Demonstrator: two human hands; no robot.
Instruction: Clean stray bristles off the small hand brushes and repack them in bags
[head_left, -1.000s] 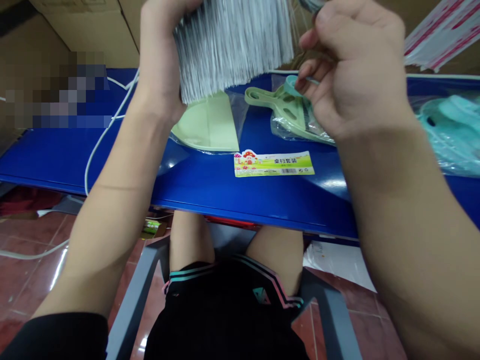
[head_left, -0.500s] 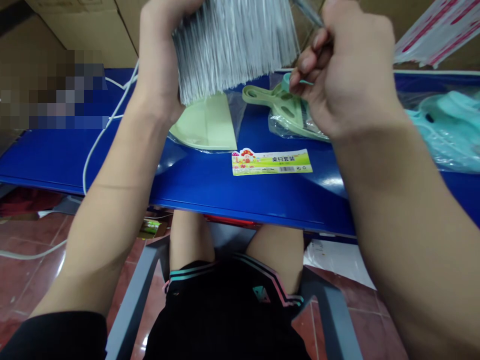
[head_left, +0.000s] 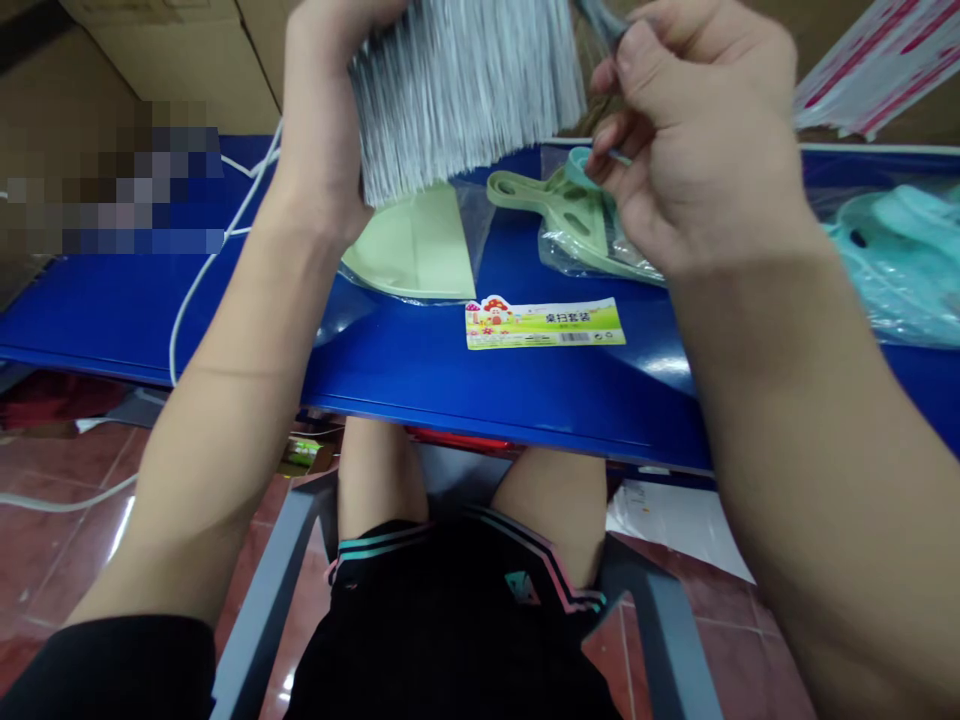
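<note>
My left hand (head_left: 322,110) is raised close to the camera, its fingers wrapped round the left side of a grey-bristled brush (head_left: 465,90) whose bristles hang down. My right hand (head_left: 697,130) is curled shut at the brush's right edge, pinching a thin grey strand or strip that I cannot make out clearly. Below them on the blue table (head_left: 420,370) lie a pale green dustpan (head_left: 416,250) in clear wrap and a green printed label card (head_left: 544,323).
A bagged green dustpan set (head_left: 577,225) lies behind the card, and bagged turquoise ones (head_left: 896,255) sit at the right. A white cable (head_left: 196,280) runs down the table's left. Cardboard boxes stand behind. Red-striped bags (head_left: 877,60) are top right.
My right hand has shifted a little along the brush's right edge and re-pinched; the brush and my left hand stay nearly still.
</note>
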